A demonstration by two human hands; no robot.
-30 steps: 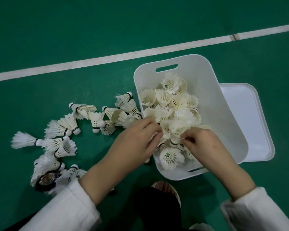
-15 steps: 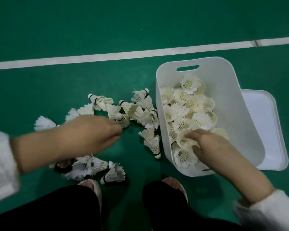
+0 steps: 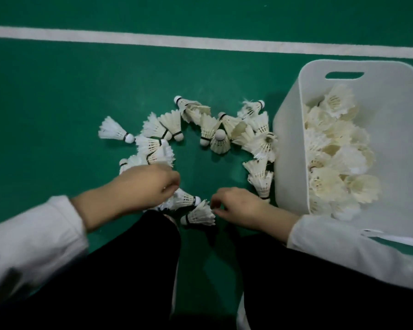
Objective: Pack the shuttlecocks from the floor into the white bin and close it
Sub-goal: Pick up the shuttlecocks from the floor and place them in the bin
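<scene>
Step in hand, as I read it: pick-up phase, approx. half done. White bin (image 3: 290, 144) stands at right, open, part-filled. Loose shuttlecocks (image 3: 210, 129) lie in a ring on the green floor (image 3: 57, 103) beside it; feathers off-white, some frayed, corks white w/ dark band. Left grip (image 3: 141, 186) curled over a blurred one; I can't tell if it holds. Right grip (image 3: 239, 206) narrow, at the skirt of the nearest shuttlecock (image 3: 198, 215); pinch not confirmed. Next: pinch skirts lightly, carry to bin.
</scene>
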